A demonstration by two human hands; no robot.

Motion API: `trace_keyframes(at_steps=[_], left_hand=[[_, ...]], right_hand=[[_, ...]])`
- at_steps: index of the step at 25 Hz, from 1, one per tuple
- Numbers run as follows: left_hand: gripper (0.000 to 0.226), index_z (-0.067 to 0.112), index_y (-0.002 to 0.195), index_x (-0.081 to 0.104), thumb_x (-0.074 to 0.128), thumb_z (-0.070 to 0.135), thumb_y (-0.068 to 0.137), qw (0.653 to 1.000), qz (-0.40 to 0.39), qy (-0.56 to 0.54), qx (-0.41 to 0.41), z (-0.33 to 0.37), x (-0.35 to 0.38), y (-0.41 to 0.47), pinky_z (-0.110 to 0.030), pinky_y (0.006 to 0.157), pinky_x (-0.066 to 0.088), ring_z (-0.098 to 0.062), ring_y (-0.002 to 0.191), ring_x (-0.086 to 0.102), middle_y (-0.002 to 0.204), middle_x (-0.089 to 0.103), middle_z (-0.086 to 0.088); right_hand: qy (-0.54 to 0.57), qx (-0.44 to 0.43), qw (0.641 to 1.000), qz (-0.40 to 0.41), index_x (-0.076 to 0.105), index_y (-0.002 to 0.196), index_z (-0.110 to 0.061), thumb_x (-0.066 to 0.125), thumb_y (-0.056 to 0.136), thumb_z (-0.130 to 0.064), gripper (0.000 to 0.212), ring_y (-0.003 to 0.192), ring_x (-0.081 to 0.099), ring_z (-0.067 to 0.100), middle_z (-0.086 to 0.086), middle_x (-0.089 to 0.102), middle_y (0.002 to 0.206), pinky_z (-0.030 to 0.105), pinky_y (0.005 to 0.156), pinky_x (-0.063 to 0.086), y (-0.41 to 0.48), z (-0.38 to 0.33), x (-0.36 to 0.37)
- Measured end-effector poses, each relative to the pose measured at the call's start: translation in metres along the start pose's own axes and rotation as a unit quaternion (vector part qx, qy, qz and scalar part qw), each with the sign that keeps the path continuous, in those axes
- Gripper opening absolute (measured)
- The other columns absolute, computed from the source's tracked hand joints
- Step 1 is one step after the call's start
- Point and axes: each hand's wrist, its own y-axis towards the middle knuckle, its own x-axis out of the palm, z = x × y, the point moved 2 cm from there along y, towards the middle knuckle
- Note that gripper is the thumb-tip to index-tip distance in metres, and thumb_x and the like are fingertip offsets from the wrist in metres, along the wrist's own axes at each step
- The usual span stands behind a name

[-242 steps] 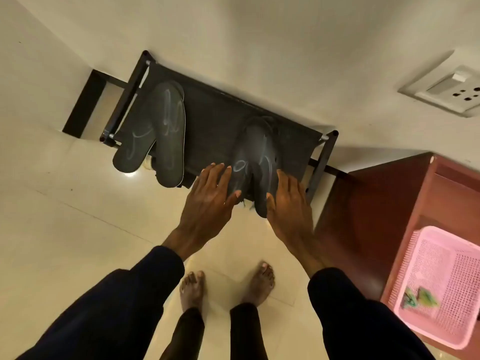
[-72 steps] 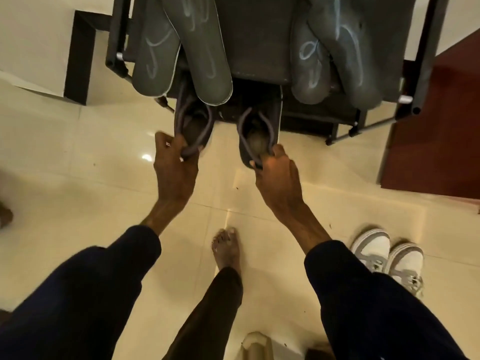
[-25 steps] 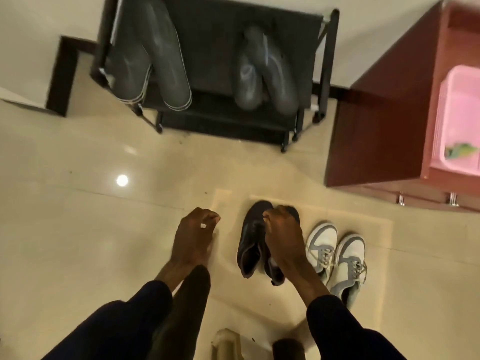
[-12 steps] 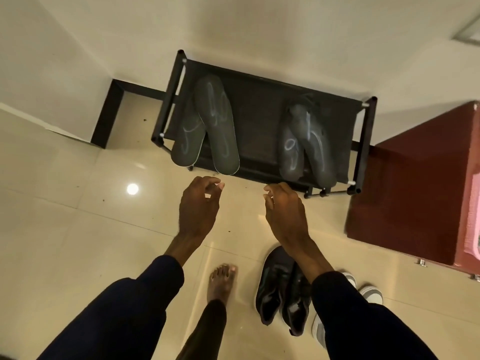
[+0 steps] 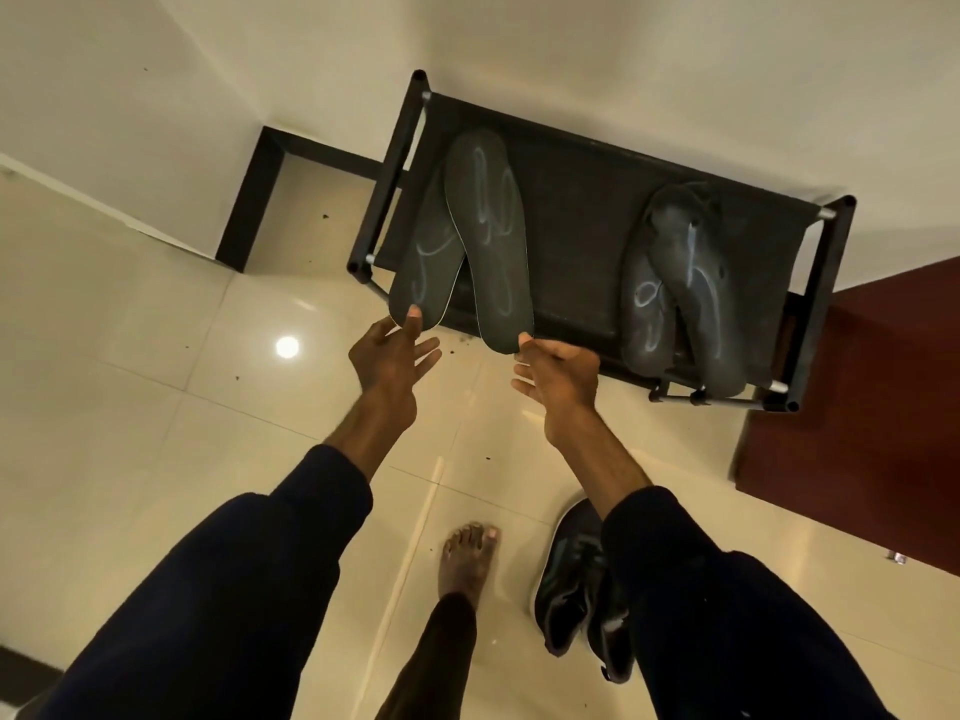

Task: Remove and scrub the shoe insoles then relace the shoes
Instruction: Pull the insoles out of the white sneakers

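Two pairs of dark grey insoles lie on top of a black shoe rack (image 5: 582,200). The left pair (image 5: 485,236) overlaps and hangs over the rack's front edge; the right pair (image 5: 680,283) lies near the right end. My left hand (image 5: 389,350) is open, its fingertip touching the heel of the leftmost insole (image 5: 421,272). My right hand (image 5: 558,371) is open, a fingertip at the heel of the insole beside it. A pair of black shoes (image 5: 576,584) stands on the floor by my right sleeve.
The rack stands against a cream wall on a glossy tiled floor (image 5: 156,407) with scattered dark specks. A reddish-brown cabinet (image 5: 857,387) is to the right of the rack. My bare foot (image 5: 467,558) is on the floor below my hands.
Both hands have risen from in front of the rack to the heels of the left pair of insoles, and their fingers have spread. The view has tilted up slightly.
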Motion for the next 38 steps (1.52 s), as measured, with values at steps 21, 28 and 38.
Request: trace_keyframes(at_steps=[21,28,38], left_hand=[[0.053,0.005,0.131,0.062,0.077,0.004,0.08,0.964,-0.16,0.187,-0.095,-0.312,-0.049,-0.296,-0.033,0.08,0.063,-0.037,0.105,0.073,0.121,0.072,-0.018],[0.033,-0.003,0.123,0.065,0.07,0.001,0.091,0.903,-0.248,0.32,-0.141,-0.48,0.009,-0.359,-0.032,0.082,0.063,-0.031,0.096,0.076,0.113,0.075,-0.019],[0.021,-0.007,0.112,0.067,0.071,0.001,0.093,0.839,-0.251,0.466,-0.125,-0.694,0.084,-0.39,-0.026,0.066,0.063,-0.024,0.075,0.075,0.096,0.074,-0.018]], right_hand=[[0.043,-0.014,0.992,0.122,0.075,0.095,-0.026,0.075,0.09,-0.013,0.014,0.08,0.073,0.014,-0.003,0.076,0.085,0.044,0.079,0.063,-0.18,0.276,-0.352],[0.126,0.107,0.95,0.266,0.077,0.105,-0.011,0.075,0.091,-0.013,0.015,0.074,0.074,0.017,-0.001,0.076,0.081,0.038,0.073,0.064,-0.197,0.404,-0.497],[0.282,0.233,0.857,0.362,0.078,0.089,-0.011,0.075,0.09,-0.008,0.005,0.074,0.074,0.027,0.009,0.076,0.08,0.039,0.073,0.063,-0.159,0.565,-0.635]])
